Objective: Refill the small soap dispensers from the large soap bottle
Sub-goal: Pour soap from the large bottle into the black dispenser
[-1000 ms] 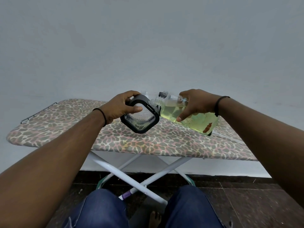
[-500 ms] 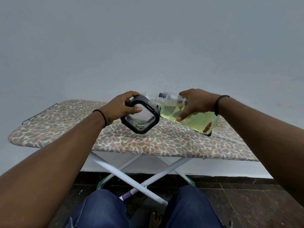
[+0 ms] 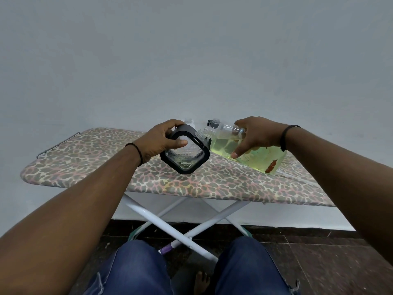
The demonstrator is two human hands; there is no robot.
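Two hands hold much as half a second ago; little has shifted, the large soap bottle (image 3: 244,151) perhaps tipped slightly further. Left hand (image 3: 158,143) grips the square black-framed dispenser (image 3: 185,154), tilted on one corner above the ironing board (image 3: 89,165). Right hand (image 3: 255,135) curls over the bottle's shoulder; its open neck points toward nine o'clock, meeting the dispenser's upper right edge.
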